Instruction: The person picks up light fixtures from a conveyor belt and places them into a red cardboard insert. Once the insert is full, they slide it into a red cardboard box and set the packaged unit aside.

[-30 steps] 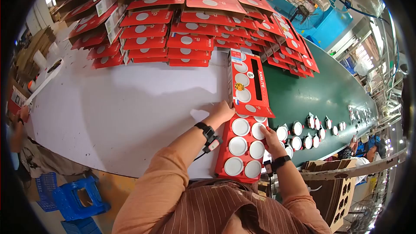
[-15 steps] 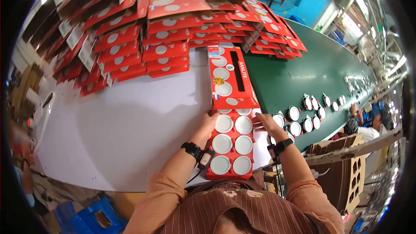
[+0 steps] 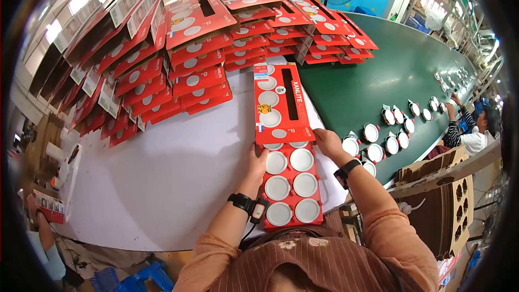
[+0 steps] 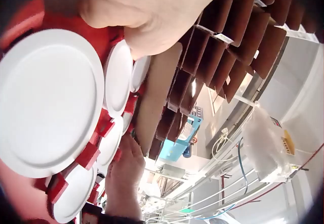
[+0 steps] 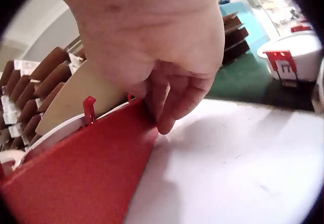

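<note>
A printed red cardboard box (image 3: 294, 123) lies on the table, its mouth toward me. Out of the mouth extends a red tray (image 3: 292, 190) holding round white discs (image 3: 305, 184) in two rows. My left hand (image 3: 256, 166) grips the left corner where box and tray meet; in the left wrist view its thumb side lies by the cardboard flap (image 4: 161, 89). At the opposite corner my right hand (image 3: 328, 144) holds the box's right edge. Curled fingers (image 5: 174, 105) of that hand reach down the red side wall in the right wrist view.
Stacked red boxes (image 3: 200, 57) stand across the back of the white table (image 3: 162, 173). To the right, several loose white discs (image 3: 373, 151) with red clips sit on a green surface (image 3: 357, 92). Brown cardboard (image 3: 432, 211) is at right. Other people (image 3: 467, 130) work at the edges.
My right hand has left a white disc on the tray and come to the box's right corner. My left hand has shifted slightly down the left side. The head view has turned.
</note>
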Motion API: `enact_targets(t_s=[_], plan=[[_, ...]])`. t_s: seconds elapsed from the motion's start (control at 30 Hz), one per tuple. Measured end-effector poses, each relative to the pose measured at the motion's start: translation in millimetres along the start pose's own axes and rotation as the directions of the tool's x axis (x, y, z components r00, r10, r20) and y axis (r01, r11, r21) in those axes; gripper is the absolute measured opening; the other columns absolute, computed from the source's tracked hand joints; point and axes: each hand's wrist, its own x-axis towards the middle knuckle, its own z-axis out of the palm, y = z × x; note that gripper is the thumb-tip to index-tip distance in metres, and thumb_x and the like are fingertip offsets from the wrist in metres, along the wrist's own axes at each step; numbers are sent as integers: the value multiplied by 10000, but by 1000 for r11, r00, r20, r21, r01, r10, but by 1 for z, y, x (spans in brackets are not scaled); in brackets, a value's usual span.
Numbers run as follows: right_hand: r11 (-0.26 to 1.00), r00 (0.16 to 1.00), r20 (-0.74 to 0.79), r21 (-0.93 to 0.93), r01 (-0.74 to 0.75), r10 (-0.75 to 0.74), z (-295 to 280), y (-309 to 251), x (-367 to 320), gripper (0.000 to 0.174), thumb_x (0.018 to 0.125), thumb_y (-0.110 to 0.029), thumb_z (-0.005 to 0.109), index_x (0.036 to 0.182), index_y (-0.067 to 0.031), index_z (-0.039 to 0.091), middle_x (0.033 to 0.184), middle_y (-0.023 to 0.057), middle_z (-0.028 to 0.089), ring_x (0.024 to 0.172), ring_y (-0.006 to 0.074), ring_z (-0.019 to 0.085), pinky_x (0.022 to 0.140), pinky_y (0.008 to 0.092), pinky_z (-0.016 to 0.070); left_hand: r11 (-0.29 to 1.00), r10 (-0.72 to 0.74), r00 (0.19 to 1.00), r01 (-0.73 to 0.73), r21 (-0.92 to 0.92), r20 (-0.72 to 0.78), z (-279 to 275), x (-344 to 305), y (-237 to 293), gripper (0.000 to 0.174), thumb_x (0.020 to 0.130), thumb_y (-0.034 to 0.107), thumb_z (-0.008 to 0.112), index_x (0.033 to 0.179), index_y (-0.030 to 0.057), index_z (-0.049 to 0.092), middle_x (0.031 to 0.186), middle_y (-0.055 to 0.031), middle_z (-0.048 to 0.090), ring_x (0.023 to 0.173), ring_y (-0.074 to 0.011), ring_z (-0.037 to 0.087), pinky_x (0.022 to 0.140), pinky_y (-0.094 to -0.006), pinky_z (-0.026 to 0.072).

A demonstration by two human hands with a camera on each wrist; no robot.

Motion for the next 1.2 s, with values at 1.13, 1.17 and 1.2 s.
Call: enact_targets(t_s=[1.13, 1.17, 1.2], plan=[[986, 941, 337, -150, 77, -23, 6, -105, 3, 412, 861, -280, 613, 1172, -15, 559, 869, 222, 656, 842, 362, 646, 728, 415, 503, 853, -30, 975, -89, 515, 219, -67, -1, 15, 540, 818, 204, 705, 1274, 2, 500, 1189, -173, 616, 1099, -265, 587, 920, -362, 456], [985, 935, 355, -153, 86, -26, 9, -108, -2, 412, 861, -280, 613, 1172, -15, 559, 869, 222, 656, 842, 362, 646, 728, 415, 503, 859, -36, 978, -74, 507, 205, -68, -1, 16, 540, 818, 204, 705, 1274, 2, 500, 1189, -173, 616, 1099, -265, 587, 920, -362, 456], [964, 911, 400, -185, 191, -104, 10, -113, -11, 424, 853, -264, 624, 1191, -18, 555, 888, 213, 654, 854, 358, 641, 739, 412, 500, 836, -39, 976, -85, 542, 213, -69, 0, 16, 519, 822, 197, 699, 1263, -2, 509, 1194, -185, 611, 1099, -261, 586, 915, -357, 459]])
